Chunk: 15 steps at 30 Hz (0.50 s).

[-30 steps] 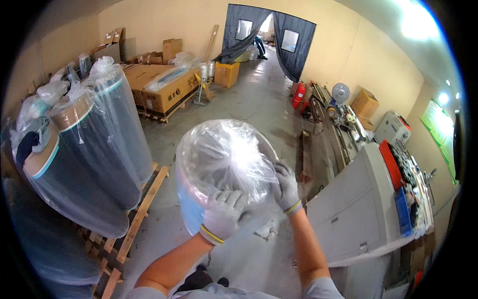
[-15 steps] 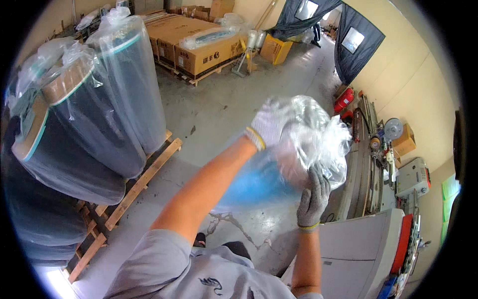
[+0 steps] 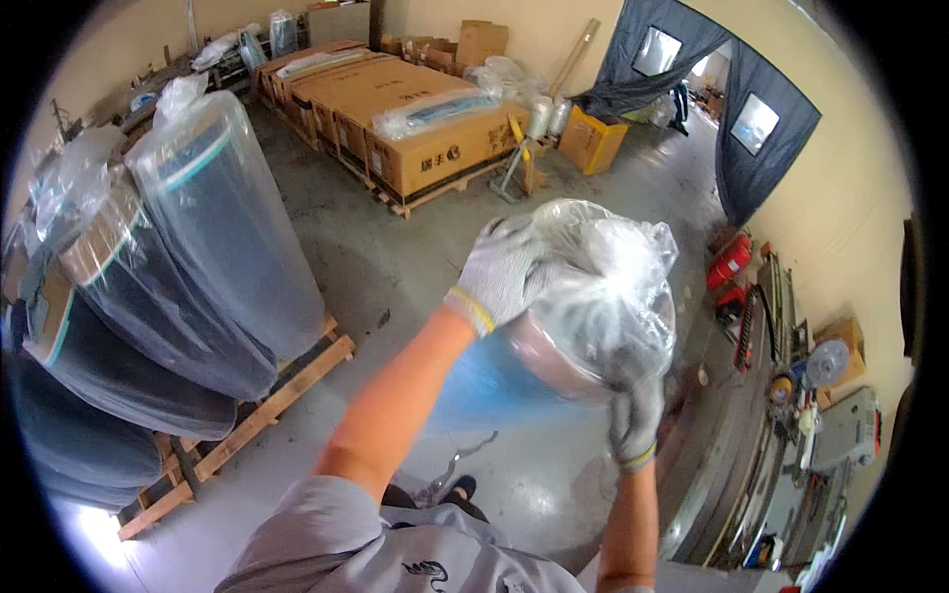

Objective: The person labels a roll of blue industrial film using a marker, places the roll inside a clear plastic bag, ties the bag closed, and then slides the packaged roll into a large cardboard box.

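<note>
In front of me is a large, bluish roll (image 3: 504, 381) in clear plastic wrap, its top end toward me. The wrap is bunched into a shiny, crumpled knot (image 3: 623, 282) over that end, and a brownish layer shows through below it. My left hand (image 3: 502, 269), in a pale knit glove with a yellow cuff, is closed over the roll's upper left rim. On the right side, my right hand (image 3: 636, 410), in a greyer glove, is closed against the wrapped rim, slightly blurred. The roll's lower end is hidden or smeared by motion.
Several tall plastic-wrapped dark rolls (image 3: 232, 222) stand on a wooden pallet (image 3: 267, 410) at left. Large cardboard boxes (image 3: 450, 148) sit on pallets behind. Along the right wall are a fire extinguisher (image 3: 730, 261) and a long bench of machine parts (image 3: 736, 445). Dark curtains (image 3: 761, 148) hang at a doorway.
My view has swung left, so the boxes and curtains appear farther right. The roll moves along with both hands still on it. The white cabinet at lower right has mostly left the picture.
</note>
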Each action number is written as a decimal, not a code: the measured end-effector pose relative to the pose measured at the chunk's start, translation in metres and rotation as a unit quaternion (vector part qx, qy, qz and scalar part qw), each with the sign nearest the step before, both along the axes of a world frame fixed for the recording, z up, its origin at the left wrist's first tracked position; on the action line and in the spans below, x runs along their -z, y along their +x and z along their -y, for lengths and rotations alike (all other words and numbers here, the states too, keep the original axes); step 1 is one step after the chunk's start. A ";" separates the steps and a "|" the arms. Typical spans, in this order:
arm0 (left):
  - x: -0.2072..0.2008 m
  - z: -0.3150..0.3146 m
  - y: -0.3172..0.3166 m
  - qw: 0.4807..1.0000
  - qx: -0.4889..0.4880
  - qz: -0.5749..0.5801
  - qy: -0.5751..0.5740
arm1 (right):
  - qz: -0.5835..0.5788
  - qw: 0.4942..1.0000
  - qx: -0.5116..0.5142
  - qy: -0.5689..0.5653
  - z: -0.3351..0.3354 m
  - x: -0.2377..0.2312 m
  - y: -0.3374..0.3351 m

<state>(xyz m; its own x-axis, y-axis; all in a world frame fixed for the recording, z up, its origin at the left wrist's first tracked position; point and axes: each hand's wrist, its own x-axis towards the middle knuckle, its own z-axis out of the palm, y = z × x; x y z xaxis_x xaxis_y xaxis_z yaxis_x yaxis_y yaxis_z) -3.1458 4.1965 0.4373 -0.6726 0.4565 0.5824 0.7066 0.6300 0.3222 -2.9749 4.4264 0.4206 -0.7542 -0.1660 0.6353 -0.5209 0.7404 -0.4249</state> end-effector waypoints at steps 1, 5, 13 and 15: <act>0.000 -0.008 -0.002 0.999 0.008 -0.040 -0.005 | -0.041 0.994 0.094 0.035 -0.034 0.007 -0.038; 0.018 -0.049 -0.020 0.994 0.048 -0.094 -0.006 | -0.057 0.986 0.085 0.132 -0.077 0.015 -0.177; 0.034 -0.069 -0.184 0.988 -0.113 -0.099 0.021 | -0.004 0.994 -0.108 -0.002 -0.037 0.020 -0.419; 0.042 -0.077 -0.232 0.981 -0.114 -0.146 0.060 | 0.024 0.982 -0.109 -0.154 -0.072 0.045 -0.516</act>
